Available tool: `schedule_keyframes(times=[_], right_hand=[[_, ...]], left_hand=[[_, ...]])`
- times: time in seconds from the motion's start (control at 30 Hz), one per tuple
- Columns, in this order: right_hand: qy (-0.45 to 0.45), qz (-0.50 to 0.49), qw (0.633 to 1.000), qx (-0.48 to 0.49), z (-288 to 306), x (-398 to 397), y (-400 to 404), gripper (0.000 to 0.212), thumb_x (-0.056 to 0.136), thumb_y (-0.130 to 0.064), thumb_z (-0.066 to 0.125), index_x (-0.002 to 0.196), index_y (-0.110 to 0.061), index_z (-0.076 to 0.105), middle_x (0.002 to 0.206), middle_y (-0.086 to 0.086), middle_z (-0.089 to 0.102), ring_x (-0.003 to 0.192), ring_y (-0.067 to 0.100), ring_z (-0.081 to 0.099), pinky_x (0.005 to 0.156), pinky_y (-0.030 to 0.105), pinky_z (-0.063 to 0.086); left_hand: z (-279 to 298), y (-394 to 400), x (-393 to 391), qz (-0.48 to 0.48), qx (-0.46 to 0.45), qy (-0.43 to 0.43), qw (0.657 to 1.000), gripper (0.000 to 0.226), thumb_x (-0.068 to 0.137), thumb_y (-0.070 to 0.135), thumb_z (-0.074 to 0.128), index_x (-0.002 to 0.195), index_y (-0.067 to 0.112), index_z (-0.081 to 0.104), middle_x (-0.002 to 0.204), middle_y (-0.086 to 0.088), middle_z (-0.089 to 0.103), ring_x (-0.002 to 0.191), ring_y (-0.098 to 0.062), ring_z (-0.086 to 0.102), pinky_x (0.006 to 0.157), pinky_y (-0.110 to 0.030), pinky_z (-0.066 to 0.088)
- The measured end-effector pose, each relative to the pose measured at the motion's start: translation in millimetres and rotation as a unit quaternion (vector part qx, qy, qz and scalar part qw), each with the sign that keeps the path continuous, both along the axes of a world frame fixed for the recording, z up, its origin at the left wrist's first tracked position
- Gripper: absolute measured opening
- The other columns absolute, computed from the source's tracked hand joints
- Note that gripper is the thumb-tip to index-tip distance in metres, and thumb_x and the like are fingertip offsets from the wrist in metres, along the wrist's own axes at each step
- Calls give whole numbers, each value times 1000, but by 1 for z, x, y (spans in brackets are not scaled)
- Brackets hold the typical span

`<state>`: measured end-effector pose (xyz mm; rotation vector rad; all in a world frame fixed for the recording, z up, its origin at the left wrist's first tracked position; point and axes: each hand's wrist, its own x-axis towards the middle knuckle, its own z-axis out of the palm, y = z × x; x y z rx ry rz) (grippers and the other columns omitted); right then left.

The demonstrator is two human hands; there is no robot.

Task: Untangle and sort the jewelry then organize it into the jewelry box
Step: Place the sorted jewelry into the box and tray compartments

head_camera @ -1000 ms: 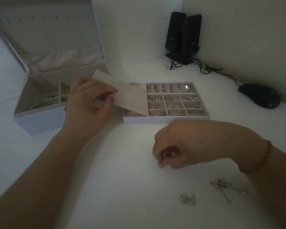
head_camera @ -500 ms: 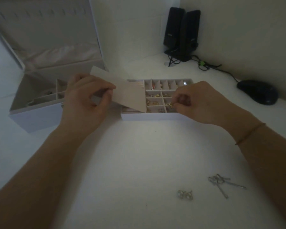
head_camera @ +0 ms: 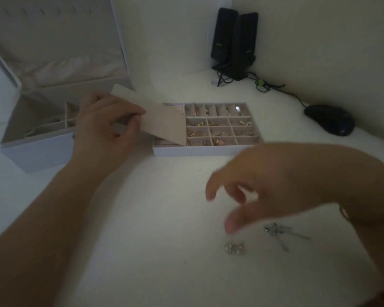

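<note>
The left hand (head_camera: 104,127) grips a beige flap (head_camera: 162,120) over the divided tray (head_camera: 220,129); the right hand (head_camera: 264,191), blurred with fingers released, hovers above silver earrings (head_camera: 235,248) near the desk's front edge

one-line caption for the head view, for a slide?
Left hand holds lid up off tray; open right hand reaches toward studs.

The left hand (head_camera: 102,129) is raised near the table's far left, its fingers and thumb curled, pinching a flat panel (head_camera: 157,117). The right hand (head_camera: 253,189), blurred, hangs over the table's near right, fingers loose and spread, pointing down, holding nothing.
</note>
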<state>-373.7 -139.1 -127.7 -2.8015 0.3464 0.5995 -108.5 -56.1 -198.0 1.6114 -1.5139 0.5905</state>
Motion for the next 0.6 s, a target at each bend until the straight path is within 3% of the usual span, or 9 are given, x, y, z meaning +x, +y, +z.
schedule_keyframes(times=[0.13, 0.2, 0.27, 0.33, 0.47, 0.6], right_hand=[[6, 68, 997, -22, -22, -24, 25, 60, 72, -79, 48, 121, -47, 33, 97, -17, 55, 92, 7, 52, 83, 35, 47], [-64, 110, 990, -62, -39, -30, 30, 48, 78, -70, 50, 112, -38, 43, 92, -12, 61, 87, 12, 59, 71, 35, 51], [-147, 151, 971, -108, -50, -32, 32, 29, 79, -57, 57, 94, -33, 52, 73, -12, 59, 68, 11, 60, 52, 29, 50], [-183, 177, 959, -123, -58, -31, 32, 18, 78, -46, 63, 82, -31, 54, 66, -12, 56, 61, 10, 57, 47, 24, 46], [-169, 162, 967, -100, -58, -29, 24, 12, 81, -44, 57, 84, -33, 51, 71, -14, 57, 66, 7, 57, 52, 21, 48], [-172, 70, 981, -48, -35, -21, -3, 15, 93, -48, 43, 97, -36, 52, 87, -18, 57, 78, -2, 49, 71, 19, 46]], left_hand=[[0, 0, -1, -1, 1, -7, 1000, 10, 86, 7, 65, 89, 7, 75, 84, -6, 71, 78, -27, 60, 87, -22, 32], [1, 0, -1, -3, 3, 0, 1000, 11, 86, 8, 64, 89, 7, 75, 84, -2, 69, 80, -30, 60, 87, -21, 32], [1, 0, -1, -6, 2, -1, 1000, 11, 86, 9, 64, 89, 9, 74, 84, 4, 66, 79, -28, 59, 86, -25, 34], [1, 0, -2, -4, 4, -4, 1000, 11, 85, 10, 64, 88, 9, 75, 83, 3, 66, 79, -27, 60, 84, -30, 36], [1, 1, -2, 1, -2, -5, 1000, 10, 84, 8, 65, 87, 9, 74, 82, -2, 69, 79, -21, 55, 83, -32, 37], [0, 1, -1, 10, -10, -4, 1000, 10, 84, 7, 66, 87, 9, 75, 83, 2, 67, 82, -22, 52, 87, -14, 31]])
